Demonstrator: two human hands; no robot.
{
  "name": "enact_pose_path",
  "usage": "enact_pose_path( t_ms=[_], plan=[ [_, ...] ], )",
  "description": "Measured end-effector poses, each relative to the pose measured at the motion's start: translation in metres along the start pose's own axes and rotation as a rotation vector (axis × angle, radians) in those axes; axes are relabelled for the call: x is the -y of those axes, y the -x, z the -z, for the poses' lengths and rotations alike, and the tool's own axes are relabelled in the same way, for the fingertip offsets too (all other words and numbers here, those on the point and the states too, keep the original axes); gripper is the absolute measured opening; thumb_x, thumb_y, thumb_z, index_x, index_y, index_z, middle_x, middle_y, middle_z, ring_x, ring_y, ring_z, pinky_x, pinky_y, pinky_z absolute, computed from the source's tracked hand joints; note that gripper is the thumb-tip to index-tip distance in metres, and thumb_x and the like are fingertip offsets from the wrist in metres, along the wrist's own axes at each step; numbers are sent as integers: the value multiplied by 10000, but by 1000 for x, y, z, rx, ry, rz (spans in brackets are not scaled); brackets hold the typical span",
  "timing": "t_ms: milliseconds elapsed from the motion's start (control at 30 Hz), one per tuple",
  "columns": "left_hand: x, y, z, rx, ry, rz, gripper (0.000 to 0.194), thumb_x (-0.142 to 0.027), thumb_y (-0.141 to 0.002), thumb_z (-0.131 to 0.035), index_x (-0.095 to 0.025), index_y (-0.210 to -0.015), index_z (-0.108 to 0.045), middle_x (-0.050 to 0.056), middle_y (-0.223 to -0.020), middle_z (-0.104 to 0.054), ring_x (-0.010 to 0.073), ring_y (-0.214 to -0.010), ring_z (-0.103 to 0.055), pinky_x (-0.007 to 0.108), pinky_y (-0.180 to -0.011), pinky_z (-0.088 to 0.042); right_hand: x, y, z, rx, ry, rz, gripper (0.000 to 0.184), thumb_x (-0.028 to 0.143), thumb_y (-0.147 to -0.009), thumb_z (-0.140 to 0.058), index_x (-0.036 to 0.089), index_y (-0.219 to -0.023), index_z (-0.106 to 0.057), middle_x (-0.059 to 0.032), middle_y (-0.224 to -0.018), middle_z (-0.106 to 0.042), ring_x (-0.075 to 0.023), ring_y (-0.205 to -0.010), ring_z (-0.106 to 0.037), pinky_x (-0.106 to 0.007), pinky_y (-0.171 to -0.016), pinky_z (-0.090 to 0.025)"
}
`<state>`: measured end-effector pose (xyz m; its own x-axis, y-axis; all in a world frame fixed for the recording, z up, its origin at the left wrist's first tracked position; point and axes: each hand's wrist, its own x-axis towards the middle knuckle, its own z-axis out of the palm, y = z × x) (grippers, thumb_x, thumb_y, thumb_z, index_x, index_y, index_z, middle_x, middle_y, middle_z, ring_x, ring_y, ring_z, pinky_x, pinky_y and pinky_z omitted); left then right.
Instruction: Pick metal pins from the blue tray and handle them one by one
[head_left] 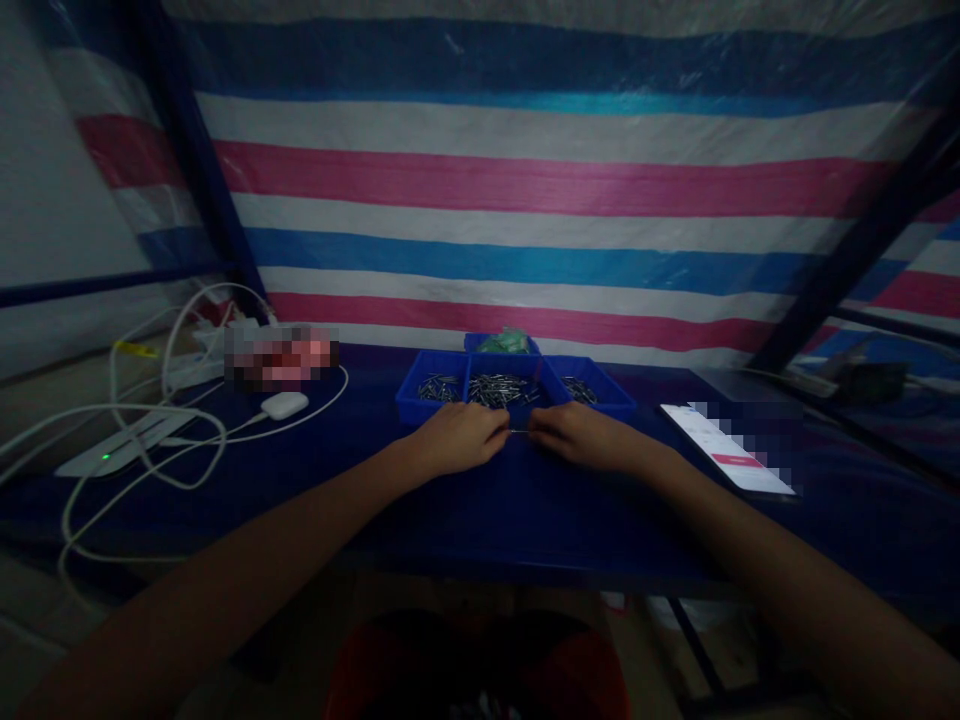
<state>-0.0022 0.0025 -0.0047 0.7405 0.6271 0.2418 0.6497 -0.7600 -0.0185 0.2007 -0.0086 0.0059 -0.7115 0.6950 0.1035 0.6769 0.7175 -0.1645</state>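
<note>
On the tabletop [495, 530], three bins [551, 388] stand side by side, pins [499, 387] in each. Behind the middle one, a fourth bin [472, 344] holds a bag [508, 342]. Before the bins are the left hand [461, 437] and right hand [576, 433], one pin [518, 431] between them. A phone [724, 448] lies to the right; a case [285, 405] and cables [225, 455] to the left. A sheet [525, 185] hangs behind the tabletop.

Bare left forearm [300, 537], bare right forearm [724, 512], both slender and tapering, bare left grip [459, 438], bare right grip [576, 433], finer detail too dim to tell
</note>
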Motion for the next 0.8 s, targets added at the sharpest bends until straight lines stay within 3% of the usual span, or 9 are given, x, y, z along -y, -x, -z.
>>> enact_pose_path(
  t_ms=[800],
  plan=[
    [4, -1, 0, 28, 120, 14, 260, -349, -829, -372, -183, -827, -571, 26, -669, -593, 131, -588, -522, 249, -509, -308, 1, -1, -1, 9, 29, -13, 157, 216, -853, -361, 172, -789, -497, -44, -725, -586, -132, -626, -526, -253, -590, -353]
  ],
)
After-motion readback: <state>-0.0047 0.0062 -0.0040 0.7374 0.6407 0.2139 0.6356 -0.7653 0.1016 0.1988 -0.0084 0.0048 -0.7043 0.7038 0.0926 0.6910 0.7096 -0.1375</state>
